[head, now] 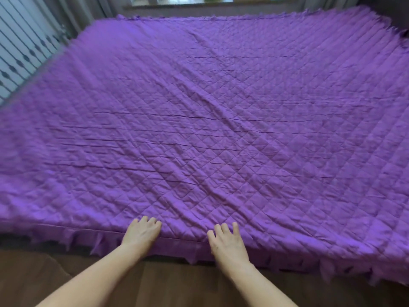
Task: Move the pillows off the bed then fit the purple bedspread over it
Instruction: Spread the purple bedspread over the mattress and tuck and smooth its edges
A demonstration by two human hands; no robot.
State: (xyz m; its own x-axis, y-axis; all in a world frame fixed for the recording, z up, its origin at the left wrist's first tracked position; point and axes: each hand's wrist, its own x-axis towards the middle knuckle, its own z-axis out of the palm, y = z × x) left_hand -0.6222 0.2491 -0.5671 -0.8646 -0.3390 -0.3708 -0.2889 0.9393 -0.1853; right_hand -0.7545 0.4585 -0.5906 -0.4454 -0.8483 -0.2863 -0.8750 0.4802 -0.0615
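Observation:
The purple quilted bedspread (210,120) lies spread over the whole bed, with shallow creases across its middle and a frilled skirt hanging over the near edge. My left hand (141,232) rests palm down on the near edge, fingers slightly curled onto the top. Just to its right, my right hand (226,240) lies flat on the same edge with fingers apart. Neither hand grips the fabric. No pillows are in view.
Brown wooden floor (177,284) runs along the near side of the bed. A striped curtain (20,47) hangs at the far left. A window sill (199,5) runs behind the far edge, and a dark wall or headboard (389,9) stands at the far right.

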